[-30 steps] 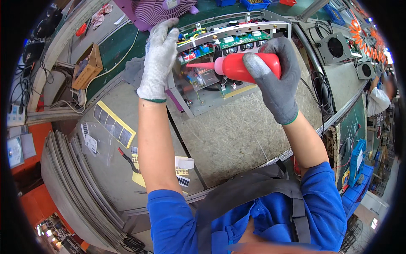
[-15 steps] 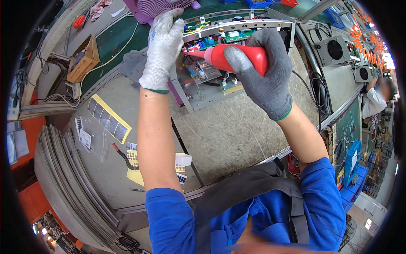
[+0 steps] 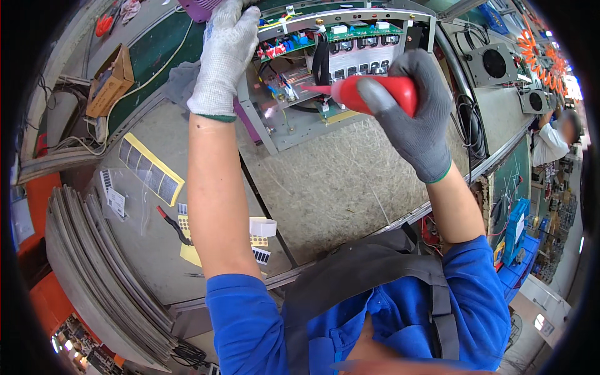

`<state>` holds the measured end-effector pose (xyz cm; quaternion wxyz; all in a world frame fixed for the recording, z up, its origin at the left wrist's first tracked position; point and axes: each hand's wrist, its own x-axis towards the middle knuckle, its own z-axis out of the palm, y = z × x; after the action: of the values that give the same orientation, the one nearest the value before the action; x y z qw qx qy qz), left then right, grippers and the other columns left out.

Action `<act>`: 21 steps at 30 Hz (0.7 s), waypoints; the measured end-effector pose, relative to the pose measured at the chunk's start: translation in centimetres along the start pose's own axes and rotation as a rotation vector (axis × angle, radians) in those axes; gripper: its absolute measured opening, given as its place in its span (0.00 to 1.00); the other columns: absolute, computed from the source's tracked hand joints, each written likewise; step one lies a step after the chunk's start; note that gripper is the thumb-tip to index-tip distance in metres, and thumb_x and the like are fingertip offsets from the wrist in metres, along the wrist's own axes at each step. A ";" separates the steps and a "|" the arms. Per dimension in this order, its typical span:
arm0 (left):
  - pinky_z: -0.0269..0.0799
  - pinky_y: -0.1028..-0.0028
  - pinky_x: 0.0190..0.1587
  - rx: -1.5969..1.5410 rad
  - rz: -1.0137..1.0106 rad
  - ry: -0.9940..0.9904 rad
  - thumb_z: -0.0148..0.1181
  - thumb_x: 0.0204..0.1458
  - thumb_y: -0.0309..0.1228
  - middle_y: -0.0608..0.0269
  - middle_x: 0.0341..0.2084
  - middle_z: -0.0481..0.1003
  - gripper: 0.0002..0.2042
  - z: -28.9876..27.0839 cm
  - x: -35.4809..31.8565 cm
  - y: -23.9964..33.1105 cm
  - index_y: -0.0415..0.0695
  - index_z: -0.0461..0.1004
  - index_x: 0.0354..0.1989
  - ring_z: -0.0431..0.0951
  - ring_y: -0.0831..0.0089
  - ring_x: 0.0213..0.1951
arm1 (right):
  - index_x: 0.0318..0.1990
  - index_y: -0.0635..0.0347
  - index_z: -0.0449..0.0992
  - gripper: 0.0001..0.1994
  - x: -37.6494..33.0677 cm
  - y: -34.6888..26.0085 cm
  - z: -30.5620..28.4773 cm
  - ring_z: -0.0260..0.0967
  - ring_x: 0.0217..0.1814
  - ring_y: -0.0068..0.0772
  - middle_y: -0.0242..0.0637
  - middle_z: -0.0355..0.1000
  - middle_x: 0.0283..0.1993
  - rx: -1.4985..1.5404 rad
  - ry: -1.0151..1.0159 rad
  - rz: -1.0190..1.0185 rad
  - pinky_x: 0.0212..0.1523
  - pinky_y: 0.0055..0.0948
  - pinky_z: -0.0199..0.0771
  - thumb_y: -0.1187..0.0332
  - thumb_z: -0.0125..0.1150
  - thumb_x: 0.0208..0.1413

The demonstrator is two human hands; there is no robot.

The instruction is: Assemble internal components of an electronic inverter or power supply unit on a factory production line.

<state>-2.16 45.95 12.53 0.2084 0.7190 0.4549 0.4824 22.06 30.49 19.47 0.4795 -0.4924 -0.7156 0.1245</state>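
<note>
A grey metal chassis (image 3: 294,139) with an exposed green circuit board (image 3: 300,45) lies at the far side of the bench. My left hand (image 3: 228,53), in a white knit glove, is at the chassis's far left corner. Its fingers bend over the frame there, and the fingertips are partly cut off by the picture's upper edge. My right hand (image 3: 415,115), in a grey glove, is wrapped round a red squeeze bottle (image 3: 365,94). The bottle lies nearly level above the chassis, its thin nozzle pointing left over the inner parts.
A purple fan (image 3: 201,9) stands beyond my left hand. Label sheets (image 3: 150,169), a dark tool with a red end (image 3: 174,225) and a white tape roll (image 3: 262,227) lie on the left. Stacked grey panels (image 3: 94,269) flank the bench. A cardboard box (image 3: 111,81) sits farther left.
The red bottle in my right hand has moved right relative to the chassis, away from my left hand. My left hand stays at the chassis corner. The whole view has shifted slightly.
</note>
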 end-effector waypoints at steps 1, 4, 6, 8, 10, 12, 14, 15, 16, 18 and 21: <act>0.70 0.73 0.55 0.007 0.046 0.031 0.55 0.64 0.30 0.55 0.47 0.78 0.15 0.0 -0.1 0.0 0.36 0.76 0.56 0.76 0.71 0.50 | 0.34 0.61 0.71 0.14 -0.7 0.4 -0.1 0.68 0.30 0.26 0.36 0.69 0.29 0.002 0.003 0.061 0.35 0.28 0.72 0.67 0.74 0.51; 0.65 0.74 0.60 -0.164 -0.079 0.003 0.54 0.63 0.26 0.57 0.50 0.75 0.14 0.2 -0.1 0.5 0.35 0.75 0.54 0.72 0.73 0.55 | 0.34 0.62 0.71 0.14 -2.2 1.6 0.4 0.68 0.31 0.25 0.36 0.71 0.29 0.085 0.047 0.192 0.35 0.27 0.72 0.68 0.73 0.52; 0.66 0.74 0.59 -0.367 -0.179 -0.008 0.54 0.63 0.26 0.58 0.50 0.75 0.14 0.2 -0.1 1.1 0.35 0.74 0.55 0.72 0.73 0.54 | 0.34 0.62 0.71 0.14 -2.5 2.3 1.1 0.69 0.30 0.26 0.37 0.71 0.29 0.074 0.031 0.155 0.34 0.28 0.73 0.67 0.74 0.52; 0.69 0.75 0.52 -0.149 -0.214 -0.034 0.54 0.64 0.29 0.59 0.48 0.77 0.16 -0.1 -0.1 1.6 0.38 0.74 0.57 0.75 0.75 0.48 | 0.34 0.62 0.71 0.15 -2.5 2.8 1.8 0.70 0.30 0.26 0.38 0.71 0.28 0.072 0.030 0.142 0.34 0.28 0.73 0.66 0.74 0.52; 0.75 0.77 0.39 -0.026 -0.325 -0.047 0.55 0.65 0.35 0.60 0.42 0.80 0.18 -0.3 0.1 2.1 0.43 0.76 0.59 0.77 0.80 0.40 | 0.34 0.62 0.71 0.15 -2.2 3.0 2.5 0.69 0.29 0.27 0.38 0.71 0.27 0.081 0.021 0.132 0.33 0.29 0.73 0.66 0.74 0.52; 0.73 0.79 0.35 0.023 -0.266 -0.048 0.55 0.65 0.36 0.63 0.41 0.79 0.17 -0.5 0.1 2.7 0.46 0.77 0.59 0.76 0.82 0.37 | 0.33 0.61 0.71 0.15 -1.8 3.1 2.8 0.69 0.27 0.29 0.39 0.71 0.27 0.082 0.010 0.132 0.32 0.29 0.72 0.66 0.74 0.52; 0.72 0.80 0.33 0.009 -0.280 -0.047 0.55 0.65 0.37 0.65 0.40 0.79 0.17 -0.5 0.1 3.2 0.48 0.77 0.59 0.75 0.84 0.36 | 0.34 0.61 0.72 0.14 -1.7 3.2 2.8 0.69 0.26 0.31 0.39 0.70 0.26 0.073 0.010 0.115 0.31 0.30 0.72 0.66 0.74 0.52; 0.71 0.81 0.33 -0.028 -0.321 -0.049 0.55 0.65 0.37 0.66 0.40 0.79 0.17 -0.5 0.0 3.5 0.48 0.77 0.60 0.75 0.84 0.35 | 0.34 0.61 0.72 0.14 -1.7 3.3 2.8 0.69 0.26 0.33 0.40 0.70 0.26 0.063 0.010 0.111 0.31 0.30 0.72 0.66 0.74 0.52; 0.71 0.81 0.32 -0.066 -0.362 -0.053 0.55 0.65 0.37 0.67 0.40 0.78 0.17 -0.5 -0.1 3.8 0.48 0.77 0.60 0.74 0.84 0.35 | 0.34 0.60 0.72 0.14 -1.7 3.4 2.7 0.70 0.26 0.35 0.40 0.69 0.27 0.056 0.006 0.108 0.31 0.31 0.72 0.65 0.74 0.52; 0.70 0.83 0.33 -0.031 -0.340 -0.047 0.54 0.65 0.36 0.69 0.41 0.78 0.17 -0.5 -0.3 4.3 0.48 0.77 0.60 0.73 0.85 0.36 | 0.34 0.60 0.72 0.14 -1.8 3.6 2.5 0.71 0.27 0.38 0.41 0.69 0.28 0.031 0.001 0.113 0.30 0.32 0.72 0.65 0.74 0.52; 0.70 0.84 0.32 -0.057 -0.368 -0.099 0.53 0.66 0.37 0.68 0.42 0.77 0.18 -0.6 -0.4 4.8 0.47 0.76 0.61 0.73 0.86 0.36 | 0.35 0.59 0.72 0.15 -2.1 3.8 2.9 0.72 0.28 0.44 0.42 0.70 0.30 0.033 0.047 0.068 0.30 0.35 0.73 0.63 0.75 0.51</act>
<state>-0.54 43.15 16.10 0.3355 0.6405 0.5540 0.4127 22.03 31.41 14.33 0.4998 -0.5112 -0.6849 0.1407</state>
